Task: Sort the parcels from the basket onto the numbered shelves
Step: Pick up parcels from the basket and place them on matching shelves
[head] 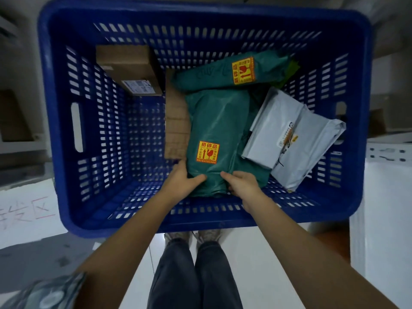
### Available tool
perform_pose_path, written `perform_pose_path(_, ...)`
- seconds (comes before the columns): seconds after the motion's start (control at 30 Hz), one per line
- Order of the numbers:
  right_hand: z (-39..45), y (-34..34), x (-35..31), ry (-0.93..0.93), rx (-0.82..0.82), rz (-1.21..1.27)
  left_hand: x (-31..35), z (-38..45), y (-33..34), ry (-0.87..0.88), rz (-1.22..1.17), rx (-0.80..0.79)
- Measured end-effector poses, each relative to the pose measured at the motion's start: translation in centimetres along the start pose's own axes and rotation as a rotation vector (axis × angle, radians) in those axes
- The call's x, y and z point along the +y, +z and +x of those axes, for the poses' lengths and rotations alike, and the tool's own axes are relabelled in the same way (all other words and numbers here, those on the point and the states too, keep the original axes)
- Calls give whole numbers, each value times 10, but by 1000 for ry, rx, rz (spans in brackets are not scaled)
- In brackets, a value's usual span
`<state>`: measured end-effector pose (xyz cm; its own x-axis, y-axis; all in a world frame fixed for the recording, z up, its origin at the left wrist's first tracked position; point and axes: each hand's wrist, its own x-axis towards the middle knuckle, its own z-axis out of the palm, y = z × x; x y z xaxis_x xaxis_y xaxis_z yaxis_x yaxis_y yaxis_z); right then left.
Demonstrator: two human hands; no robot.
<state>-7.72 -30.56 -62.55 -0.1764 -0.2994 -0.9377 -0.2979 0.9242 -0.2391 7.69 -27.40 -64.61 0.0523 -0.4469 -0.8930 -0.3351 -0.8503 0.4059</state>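
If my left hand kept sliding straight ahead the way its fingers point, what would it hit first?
Probably the flat brown cardboard piece beside the green parcel that your left hand grips; depth is unclear, so it might pass above it.

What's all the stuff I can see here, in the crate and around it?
basket: one, blue, slotted plastic, fills most of the view
green parcels: two, dark green bags with yellow-red stickers; one in the middle, held at its near end; one lying across the far end
grey parcels: at least two, light grey bags, stacked at the right
cardboard box: one, brown, white label, far left corner
flat cardboard piece: one, brown, partly under the middle green parcel
shoes: two, greyish, on the white floor below the basket
hands: left and right, both gripping the middle green parcel
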Motion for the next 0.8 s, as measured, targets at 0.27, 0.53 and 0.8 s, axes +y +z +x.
perform_pose_path(0.27, -31, 30, 7, -514, 76, -250, 56, -20, -8, 137, 334, 340)
perform_pose_path(0.53, -45, 70, 7, -619, -31, -290, 81, 7, -2, -139, 431, 306)
perform_pose_path(0.8, -37, 41, 11, -328, 9, -20, 26, 2, -40, 67, -105, 296)
